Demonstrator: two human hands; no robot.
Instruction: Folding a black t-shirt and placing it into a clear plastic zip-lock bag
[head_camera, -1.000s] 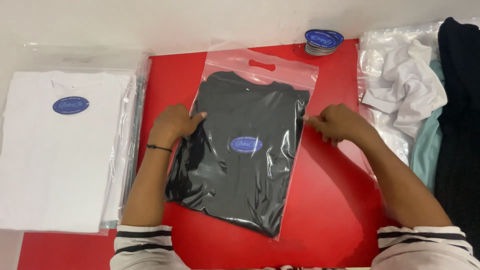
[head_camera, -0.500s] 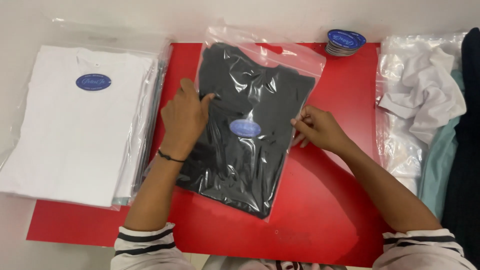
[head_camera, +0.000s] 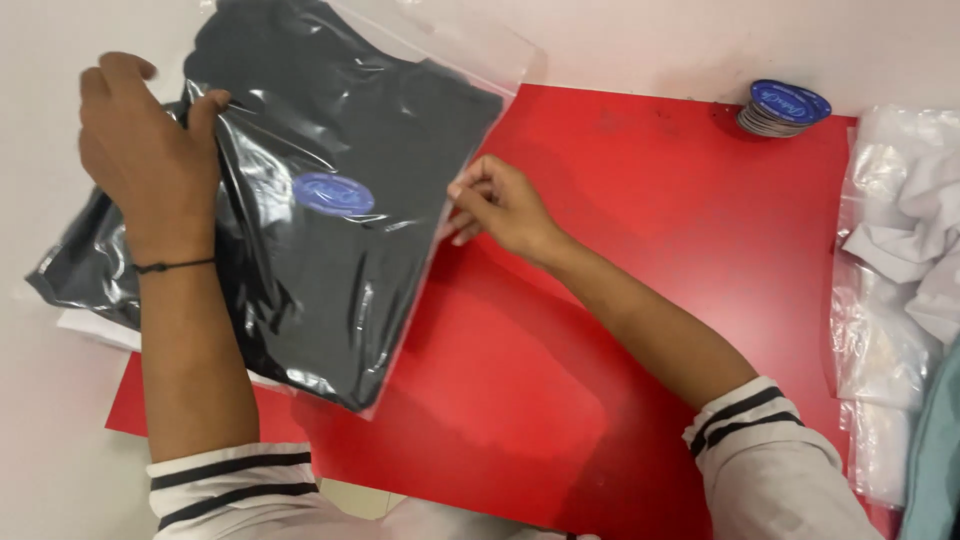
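Observation:
A folded black shirt sealed in a clear plastic bag (head_camera: 330, 260) with a blue oval sticker (head_camera: 333, 194) on its front is lifted at the left of the view. My left hand (head_camera: 145, 150) grips the bag's left edge, thumb on top. My right hand (head_camera: 497, 203) pinches the bag's right edge between fingers and thumb. The bag hangs over the left end of the red mat (head_camera: 640, 300) and covers most of a stack of bagged white shirts (head_camera: 90, 328) beneath it.
A small stack of blue oval stickers (head_camera: 785, 107) sits at the mat's far right corner. Crumpled white garments in clear plastic (head_camera: 900, 270) lie at the right edge, with a teal cloth (head_camera: 935, 450) beside them. A white tabletop surrounds the mat.
Both hands have lifted the bagged black shirt off the red mat and carried it left, over the white shirt stack. The view has shifted with it.

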